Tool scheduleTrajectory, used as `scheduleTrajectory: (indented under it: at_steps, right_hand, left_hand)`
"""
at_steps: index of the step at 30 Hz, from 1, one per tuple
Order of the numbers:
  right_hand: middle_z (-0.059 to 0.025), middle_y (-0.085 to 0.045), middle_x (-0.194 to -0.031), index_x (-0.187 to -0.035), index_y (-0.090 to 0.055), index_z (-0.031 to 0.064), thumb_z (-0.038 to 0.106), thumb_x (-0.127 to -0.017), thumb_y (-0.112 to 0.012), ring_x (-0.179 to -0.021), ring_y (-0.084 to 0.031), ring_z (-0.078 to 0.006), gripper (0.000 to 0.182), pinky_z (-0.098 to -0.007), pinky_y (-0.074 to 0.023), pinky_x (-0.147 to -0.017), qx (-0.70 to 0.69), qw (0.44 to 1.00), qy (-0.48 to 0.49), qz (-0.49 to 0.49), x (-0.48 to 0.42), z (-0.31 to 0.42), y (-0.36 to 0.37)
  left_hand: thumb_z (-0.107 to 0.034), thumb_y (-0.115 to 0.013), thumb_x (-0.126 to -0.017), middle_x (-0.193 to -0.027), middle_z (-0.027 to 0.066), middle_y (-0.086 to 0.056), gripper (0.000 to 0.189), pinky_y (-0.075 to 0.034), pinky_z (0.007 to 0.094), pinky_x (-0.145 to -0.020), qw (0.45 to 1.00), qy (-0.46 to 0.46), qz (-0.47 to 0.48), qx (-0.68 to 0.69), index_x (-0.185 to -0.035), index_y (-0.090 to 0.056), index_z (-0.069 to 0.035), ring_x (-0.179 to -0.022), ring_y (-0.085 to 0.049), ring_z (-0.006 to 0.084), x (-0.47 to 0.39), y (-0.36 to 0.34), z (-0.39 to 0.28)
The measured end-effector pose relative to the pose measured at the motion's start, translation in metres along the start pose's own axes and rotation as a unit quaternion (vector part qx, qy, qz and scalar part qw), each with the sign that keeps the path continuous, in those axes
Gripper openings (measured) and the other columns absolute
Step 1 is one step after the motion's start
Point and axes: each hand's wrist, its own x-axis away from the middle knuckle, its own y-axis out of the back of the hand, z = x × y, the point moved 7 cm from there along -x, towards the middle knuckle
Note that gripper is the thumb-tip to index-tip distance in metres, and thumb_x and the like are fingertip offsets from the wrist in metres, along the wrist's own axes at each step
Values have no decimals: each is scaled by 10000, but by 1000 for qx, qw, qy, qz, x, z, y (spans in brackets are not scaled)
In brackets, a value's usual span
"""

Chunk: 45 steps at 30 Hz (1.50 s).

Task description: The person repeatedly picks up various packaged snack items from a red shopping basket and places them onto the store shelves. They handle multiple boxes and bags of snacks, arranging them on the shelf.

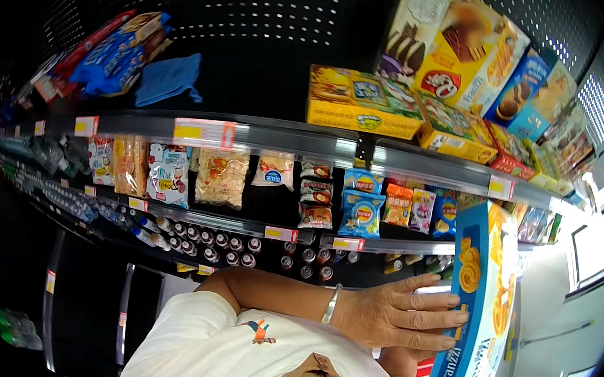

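My left hand (404, 315) reaches across my chest, its back towards me and its fingertips laid on the blue side of a Franzzi biscuit box (474, 311). The long carton stands on its end, tilted, with pictures of golden piped biscuits on its faces. Its thumb is hidden. Below the left hand, part of my right forearm (397, 360) shows, and the right hand itself is hidden behind the left hand and the box. A silver bracelet (331, 304) circles my left wrist.
Shop shelving rises in front. Its upper shelf (280, 136) holds snack cartons (366, 104), blue snack packs (119, 61) and a blue cloth (170, 79). Bagged snacks (220, 177) sit on the shelf below, with bottles and cans (307, 255) lower down. Bright windows (600, 242) are at right.
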Motion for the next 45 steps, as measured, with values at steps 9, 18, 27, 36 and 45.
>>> scheduleTrajectory:
  at_steps: [9, 18, 27, 36, 45]
  right_hand:
    - [-215, -451, -1469, -1424, -436, 0, 182, -996, -521, -1385, -422, -365, 473, -493, -310, -1178, -317, 927, 141, 139, -144, 92, -125]
    - [-90, -625, -1141, -1262, -525, -10, 129, -922, -639, -1066, -566, -154, 385, -287, -420, -945, -3, 945, 169, 279, -244, 141, -264]
    - [-131, -599, -1250, -1336, -524, -20, 349, -918, -612, -1107, -565, -193, 565, -334, -433, -986, 162, 940, 109, 279, -279, 81, -264]
    - [-270, -654, -1167, -1292, -490, -139, 248, -903, -638, -1067, -657, -326, 568, -377, -500, -909, 220, 940, 164, 205, -297, 47, -276]
    - [-256, -629, -1225, -1321, -460, -137, 210, -928, -627, -1133, -628, -328, 550, -356, -485, -963, 151, 942, 148, 260, -298, 37, -272]
  left_hand:
    - [-99, -656, -802, -1515, 222, -417, 641, -268, 522, -1166, 963, -26, -119, -242, -1426, -513, -55, -1426, -376, 379, -79, 156, 3]
    - [-116, -683, -833, -1399, 190, -519, 699, -378, 376, -1093, 959, 185, -178, -122, -1460, -410, 28, -1297, -500, 252, -125, 283, 78]
    - [-183, -642, -872, -1379, 77, -561, 649, -408, 331, -987, 914, 375, -146, 40, -1469, -434, -36, -1214, -518, 158, -101, 291, 160]
    - [-208, -640, -881, -1219, 62, -618, 601, -416, 369, -958, 884, 446, -142, 13, -1444, -476, -77, -1183, -523, 156, -89, 308, 188]
    - [-193, -678, -901, -1050, 34, -671, 524, -449, 205, -662, 867, 480, -67, -118, -1358, -532, 16, -838, -587, 82, -82, 330, 246]
